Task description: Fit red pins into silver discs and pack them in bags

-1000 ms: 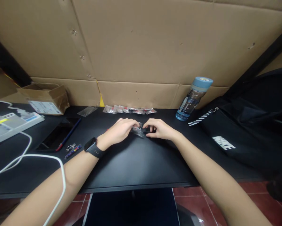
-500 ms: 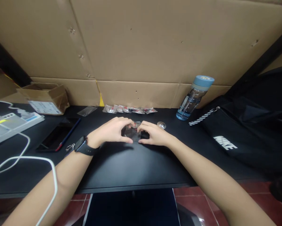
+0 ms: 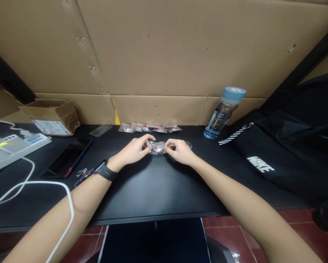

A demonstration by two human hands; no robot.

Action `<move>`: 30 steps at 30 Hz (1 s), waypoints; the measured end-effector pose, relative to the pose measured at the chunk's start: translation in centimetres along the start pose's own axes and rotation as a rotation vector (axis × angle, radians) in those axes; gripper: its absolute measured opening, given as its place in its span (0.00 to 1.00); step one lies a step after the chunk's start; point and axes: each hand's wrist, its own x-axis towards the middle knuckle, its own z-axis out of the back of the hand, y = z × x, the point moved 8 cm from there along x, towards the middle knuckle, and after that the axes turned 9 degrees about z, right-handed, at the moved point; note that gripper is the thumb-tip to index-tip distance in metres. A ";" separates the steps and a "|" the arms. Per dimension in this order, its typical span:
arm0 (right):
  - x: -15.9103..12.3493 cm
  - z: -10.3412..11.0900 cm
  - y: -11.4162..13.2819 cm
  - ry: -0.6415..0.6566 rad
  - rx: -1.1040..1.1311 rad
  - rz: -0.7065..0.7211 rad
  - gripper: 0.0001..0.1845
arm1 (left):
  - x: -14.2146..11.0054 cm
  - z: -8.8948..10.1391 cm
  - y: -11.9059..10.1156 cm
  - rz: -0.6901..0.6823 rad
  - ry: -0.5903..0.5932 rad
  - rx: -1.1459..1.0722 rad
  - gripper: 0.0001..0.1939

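Note:
Between my hands, on the black table, is a small clear plastic bag with a round silvery disc and a red mark in it. My left hand, below a dark wristwatch, pinches the bag's left edge. At the right edge, my right hand pinches it between thumb and fingers. A loose round metal disc lies just behind my right hand, mostly hidden by it. Farther back, several similar bagged discs lie in a row along the cardboard wall.
An empty clear bag lies left of the row. On the left are an open cardboard box, a phone, a power strip, keys and a white cable. A water bottle and black bag stand right.
The clear bag has come down flatter towards me, so the silvery disc in it shows. Both hands have closed from a wider curl into pinches at its two edges.

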 end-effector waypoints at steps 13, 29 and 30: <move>-0.2 0.3 1.9 0.030 -0.567 0.279 0.25 | 1.0 -1.4 1.1 0.059 -0.215 0.181 0.16; 0.2 -2.0 2.2 0.190 -0.839 0.237 0.15 | 1.3 -2.4 0.4 -0.029 -0.118 0.376 0.13; 0.2 -2.1 2.3 0.190 -0.860 0.253 0.14 | 1.2 -2.6 0.3 -0.042 -0.094 0.370 0.14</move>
